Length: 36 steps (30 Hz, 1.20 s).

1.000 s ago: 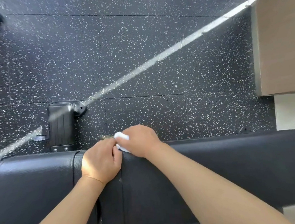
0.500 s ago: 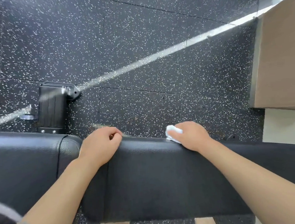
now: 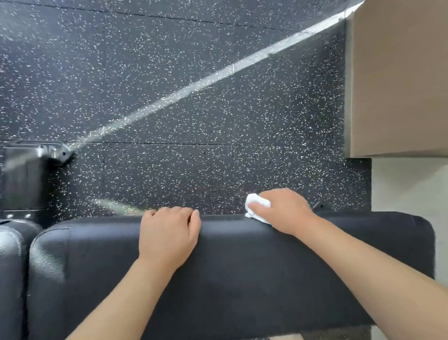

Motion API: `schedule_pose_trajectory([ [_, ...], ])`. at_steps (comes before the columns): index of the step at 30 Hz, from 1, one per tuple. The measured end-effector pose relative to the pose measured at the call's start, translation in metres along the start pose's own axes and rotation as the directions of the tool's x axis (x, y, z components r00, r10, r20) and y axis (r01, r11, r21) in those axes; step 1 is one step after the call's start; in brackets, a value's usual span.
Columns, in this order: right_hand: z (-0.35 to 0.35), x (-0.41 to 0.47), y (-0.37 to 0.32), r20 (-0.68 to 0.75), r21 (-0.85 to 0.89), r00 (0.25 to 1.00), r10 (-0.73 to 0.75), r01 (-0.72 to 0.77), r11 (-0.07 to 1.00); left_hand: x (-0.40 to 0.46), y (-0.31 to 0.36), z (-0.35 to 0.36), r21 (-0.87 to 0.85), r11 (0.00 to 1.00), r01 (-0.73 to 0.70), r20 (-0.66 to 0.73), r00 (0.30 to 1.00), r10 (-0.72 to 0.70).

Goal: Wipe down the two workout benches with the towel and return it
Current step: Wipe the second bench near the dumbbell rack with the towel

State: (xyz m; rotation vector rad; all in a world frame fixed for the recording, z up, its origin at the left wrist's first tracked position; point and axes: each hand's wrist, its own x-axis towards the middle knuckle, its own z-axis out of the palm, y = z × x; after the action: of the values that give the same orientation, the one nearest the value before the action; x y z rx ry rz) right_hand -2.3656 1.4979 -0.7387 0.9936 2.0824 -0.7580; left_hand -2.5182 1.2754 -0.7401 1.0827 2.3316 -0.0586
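My right hand (image 3: 282, 210) is clenched around the white towel (image 3: 256, 203), which is bunched under my fingers and pokes out on the side toward my left hand. The towel presses on the far edge of the black bench pad (image 3: 252, 275), right beneath that hand. My left hand (image 3: 169, 237) rests near it on the same far edge, fingers curled over the rim and gripping the pad. A second pad (image 3: 1, 281) lies beyond my left hand. Speckled rubber floor (image 3: 157, 81) stretches past both hands.
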Motion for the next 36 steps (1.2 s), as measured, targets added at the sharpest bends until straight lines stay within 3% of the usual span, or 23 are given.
schedule_pose_trajectory([
  [5, -0.017, -0.011, 0.062, -0.037, 0.001, 0.995, 0.094, -0.094, 0.996, 0.008, 0.048, 0.01, -0.054, 0.998, -0.029, -0.083, 0.996, 0.025],
  [13, 0.029, 0.008, -0.051, -0.033, 0.124, 0.984, -0.178, 0.18, 0.976, 0.009, 0.05, 0.011, 0.017, 1.0, 0.024, -0.081, 0.996, -0.023],
  [18, 0.011, -0.003, 0.005, -0.094, 0.112, 0.97, -0.223, 0.233, 0.966, 0.01, 0.054, 0.006, 0.057, 0.998, 0.015, -0.02, 1.0, -0.014],
  [24, -0.036, -0.01, 0.156, -0.111, -0.024, 0.989, 0.094, -0.097, 0.995, 0.017, 0.091, 0.013, 0.036, 0.999, 0.011, 0.033, 0.999, -0.012],
  [27, -0.049, -0.016, 0.191, -0.111, -0.067, 0.977, 0.183, -0.192, 0.979, 0.021, 0.103, 0.018, 0.041, 0.999, 0.011, -0.005, 1.0, -0.011],
  [30, -0.039, -0.009, 0.172, -0.125, -0.101, 0.974, 0.188, -0.201, 0.974, 0.021, 0.098, 0.022, 0.069, 0.998, 0.002, -0.007, 1.0, -0.001],
  [36, 0.004, 0.01, 0.043, -0.069, -0.002, 0.987, -0.147, 0.147, 0.989, 0.023, 0.101, 0.02, 0.024, 1.0, -0.008, 0.081, 0.997, 0.006],
])
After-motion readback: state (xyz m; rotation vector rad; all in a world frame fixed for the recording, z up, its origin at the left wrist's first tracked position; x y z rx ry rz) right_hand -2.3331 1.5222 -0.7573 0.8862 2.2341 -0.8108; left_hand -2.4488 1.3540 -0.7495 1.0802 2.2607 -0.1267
